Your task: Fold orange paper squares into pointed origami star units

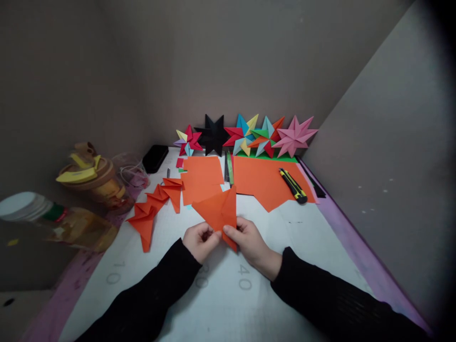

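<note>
A folded orange sheet of paper, roughly triangular, is held up between both hands over the front middle of the mat. My left hand pinches its lower left edge between thumb and fingers. On the other side my right hand grips the lower right edge, its thumb on the near face and the fingers behind. To the left lies a row of folded orange paper pieces. Behind the held paper are orange square sheets.
A yellow-and-black utility knife rests on a large orange sheet. Several paper stars, including a black one and a pink one, lean against the back wall. At left stand a jar, a lidded cup and a black object.
</note>
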`<state>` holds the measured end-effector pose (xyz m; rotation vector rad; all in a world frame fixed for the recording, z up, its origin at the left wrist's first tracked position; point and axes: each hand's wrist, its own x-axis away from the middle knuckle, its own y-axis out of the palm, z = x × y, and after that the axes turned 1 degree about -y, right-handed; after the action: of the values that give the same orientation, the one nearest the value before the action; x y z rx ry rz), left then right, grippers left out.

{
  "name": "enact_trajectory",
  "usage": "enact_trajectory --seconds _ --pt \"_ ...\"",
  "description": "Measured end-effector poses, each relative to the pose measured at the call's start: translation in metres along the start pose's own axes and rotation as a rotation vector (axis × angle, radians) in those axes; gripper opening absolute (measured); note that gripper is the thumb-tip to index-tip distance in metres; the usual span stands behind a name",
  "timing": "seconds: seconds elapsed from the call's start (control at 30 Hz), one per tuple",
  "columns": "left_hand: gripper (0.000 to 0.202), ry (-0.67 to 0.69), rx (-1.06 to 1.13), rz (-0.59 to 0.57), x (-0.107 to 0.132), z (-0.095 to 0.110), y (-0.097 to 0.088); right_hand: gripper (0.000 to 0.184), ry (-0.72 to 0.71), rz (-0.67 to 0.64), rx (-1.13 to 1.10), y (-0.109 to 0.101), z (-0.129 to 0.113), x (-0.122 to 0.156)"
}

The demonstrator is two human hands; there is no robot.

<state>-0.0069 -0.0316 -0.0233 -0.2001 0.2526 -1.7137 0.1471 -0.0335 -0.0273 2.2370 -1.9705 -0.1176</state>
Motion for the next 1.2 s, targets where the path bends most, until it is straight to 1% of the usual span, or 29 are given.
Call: enact_trajectory --seconds 0.07,0.13,0.27,0.37,0.47,0.6,0.67,0.77,0.83,0.87,0.9,0.93,0.97,1.0,1.03,1.07,1.1,1.13,1.2 --pt "0.033 -0.023 -0.024 -0.015 0.000 0.002 0.000 0.024 -0.007 -0.014 -0.004 0.000 -0.001 0.000" --pt "0.033 -0.040 -0.007 -0.001 -0.001 0.004 -0.002 0.026 0.013 -0.043 -0.012 0.000 -0.001 0.001" --pt "0.033 -0.070 0.026 0.079 -0.002 0.011 -0.006 0.030 0.076 -0.110 0.055 0.001 -0.002 0.002" --pt "0.032 -0.053 0.022 0.148 -0.003 0.015 -0.009 0.032 0.094 -0.121 0.112 0.001 -0.005 0.003" --pt "0.029 -0.038 0.040 0.275 -0.004 0.016 -0.014 0.032 0.120 -0.125 0.140 0.000 -0.008 0.003" --pt "0.026 -0.031 0.123 0.479 -0.014 0.010 -0.024 0.031 0.117 -0.146 0.174 0.000 -0.012 0.003" --pt "0.024 -0.025 0.237 0.575 -0.021 0.005 -0.029 0.029 0.116 -0.158 0.177 0.000 -0.012 0.003" --pt "0.018 -0.015 0.470 0.724 -0.031 0.003 -0.035 0.029 0.118 -0.160 0.169 0.000 -0.012 0.003" --pt "0.017 -0.018 0.588 0.787 -0.035 0.005 -0.037 0.029 0.117 -0.148 0.162 -0.001 -0.010 0.002" --pt "0.018 -0.029 0.630 0.788 -0.035 0.007 -0.036 0.029 0.116 -0.134 0.159 -0.001 -0.009 0.002" --pt "0.020 -0.054 0.655 0.754 -0.033 0.009 -0.033 0.028 0.113 -0.119 0.157 -0.001 -0.008 0.001" --pt "0.022 -0.086 0.663 0.685 -0.030 0.010 -0.029 0.028 0.106 -0.105 0.156 -0.001 -0.008 0.000" --pt "0.025 -0.125 0.658 0.583 -0.026 0.011 -0.024 0.027 0.096 -0.095 0.159 -0.001 -0.007 0.000" --pt "0.029 -0.178 0.618 0.452 -0.022 0.011 -0.017 0.027 0.081 -0.092 0.169 -0.001 -0.007 -0.001" --pt "0.031 -0.200 0.559 0.313 -0.016 0.011 -0.010 0.026 0.064 -0.097 0.183 -0.001 -0.006 -0.001" --pt "0.031 -0.200 0.510 0.213 -0.012 0.010 -0.004 0.025 0.045 -0.107 0.201 0.000 -0.006 0.000" --pt "0.031 -0.193 0.465 0.143 -0.007 0.009 0.002 0.023 0.024 -0.120 0.224 0.000 -0.006 0.000" --pt "0.029 -0.187 0.424 0.101 -0.004 0.008 0.005 0.022 0.005 -0.132 0.248 0.001 -0.007 0.001" --pt "0.027 -0.179 0.375 0.098 -0.002 0.006 0.008 0.022 -0.022 -0.151 0.293 0.003 -0.008 0.002"
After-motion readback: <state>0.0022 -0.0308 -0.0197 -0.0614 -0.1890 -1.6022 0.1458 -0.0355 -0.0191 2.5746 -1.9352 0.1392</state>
